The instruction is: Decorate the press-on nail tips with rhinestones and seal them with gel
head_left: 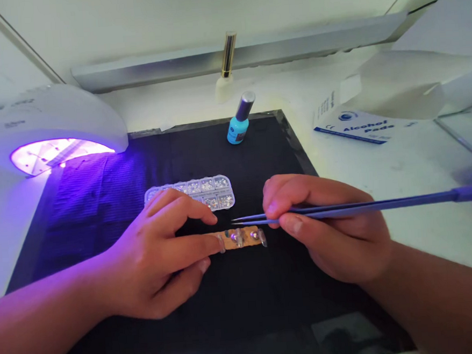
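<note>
My right hand point(323, 219) is closed around blue tweezers point(343, 208). Their fine tips point left and are slightly apart, just above a narrow tan strip point(246, 237); I see nothing between them. The strip carries clear, nail-like pieces with shiny round beads. My left hand point(168, 252) holds the strip's left end down with its fingers, the index finger raised and bent above it. Partly hidden behind that hand is a clear compartment case point(221, 191) of small sparkling stones.
A lit white nail lamp point(74, 115) glows purple at left. A blue polish bottle point(238, 124) stands on the black mat point(194, 153), with a pale bottle point(225, 86) behind it. An open alcohol pads box point(362, 127) is at right.
</note>
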Demonstrator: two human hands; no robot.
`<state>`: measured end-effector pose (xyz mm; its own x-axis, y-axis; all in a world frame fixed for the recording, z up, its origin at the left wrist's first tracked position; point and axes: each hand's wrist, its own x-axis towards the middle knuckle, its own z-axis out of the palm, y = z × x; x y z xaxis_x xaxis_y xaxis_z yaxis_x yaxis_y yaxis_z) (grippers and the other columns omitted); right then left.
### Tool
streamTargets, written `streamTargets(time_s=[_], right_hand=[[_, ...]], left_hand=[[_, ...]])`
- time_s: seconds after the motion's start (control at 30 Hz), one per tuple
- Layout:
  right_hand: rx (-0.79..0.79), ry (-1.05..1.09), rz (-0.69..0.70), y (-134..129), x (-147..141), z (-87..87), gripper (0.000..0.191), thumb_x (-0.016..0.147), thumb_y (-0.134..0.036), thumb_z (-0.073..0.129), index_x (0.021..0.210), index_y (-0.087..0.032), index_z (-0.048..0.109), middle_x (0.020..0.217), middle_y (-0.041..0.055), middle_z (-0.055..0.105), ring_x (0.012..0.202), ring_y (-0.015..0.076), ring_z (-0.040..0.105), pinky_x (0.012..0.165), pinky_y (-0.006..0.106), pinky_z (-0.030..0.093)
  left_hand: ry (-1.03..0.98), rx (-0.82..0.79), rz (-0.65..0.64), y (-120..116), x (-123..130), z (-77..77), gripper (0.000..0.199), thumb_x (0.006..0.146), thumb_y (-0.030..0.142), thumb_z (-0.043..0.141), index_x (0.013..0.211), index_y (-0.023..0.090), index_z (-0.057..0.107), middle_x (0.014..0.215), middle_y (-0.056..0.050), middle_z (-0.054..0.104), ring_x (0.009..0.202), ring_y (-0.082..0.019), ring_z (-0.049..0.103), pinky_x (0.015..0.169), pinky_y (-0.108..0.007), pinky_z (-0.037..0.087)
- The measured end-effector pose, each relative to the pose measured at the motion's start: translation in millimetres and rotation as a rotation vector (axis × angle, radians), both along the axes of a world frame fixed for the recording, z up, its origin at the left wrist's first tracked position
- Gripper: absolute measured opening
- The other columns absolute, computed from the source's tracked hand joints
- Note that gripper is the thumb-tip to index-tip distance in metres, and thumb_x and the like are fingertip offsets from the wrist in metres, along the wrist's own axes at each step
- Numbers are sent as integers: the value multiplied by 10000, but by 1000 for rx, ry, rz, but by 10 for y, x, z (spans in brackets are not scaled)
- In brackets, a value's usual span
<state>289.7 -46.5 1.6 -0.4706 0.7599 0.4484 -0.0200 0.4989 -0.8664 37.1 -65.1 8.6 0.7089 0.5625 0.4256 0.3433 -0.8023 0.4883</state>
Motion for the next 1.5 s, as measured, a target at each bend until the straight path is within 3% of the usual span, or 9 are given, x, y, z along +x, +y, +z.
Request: streamTargets(time_s=[0.9, 1.23, 1.5], right_hand=[[27, -8, 0, 5, -6, 4, 104, 913, -111, 535, 894, -188, 603, 717, -14, 544, 658, 126, 518, 538, 293, 392], [16, 0, 0, 7, -9, 10, 115, 904, -102, 544, 897, -195, 612, 721, -9, 547, 652, 131, 521, 545, 290, 388], [-9, 9, -7, 0, -14, 8, 116, 901, -121, 551, 891, -207, 629, 709, -4, 551, 631, 137, 518, 537, 292, 386]], left_hand=[[82, 73, 20, -16, 8, 7, 201, 846, 65, 561, 995, 156, 662, 1075, -101, 560, 943, -242, 518, 802, -475, 452], [13, 24, 31, 8, 15, 6, 165, 862, 81, 544, 986, 155, 625, 1041, -78, 560, 930, -216, 518, 801, -427, 422], [39, 6, 28, -9, 19, 6, 248, 863, 100, 540, 1066, 180, 659, 1071, -99, 563, 954, -239, 525, 820, -458, 453]])
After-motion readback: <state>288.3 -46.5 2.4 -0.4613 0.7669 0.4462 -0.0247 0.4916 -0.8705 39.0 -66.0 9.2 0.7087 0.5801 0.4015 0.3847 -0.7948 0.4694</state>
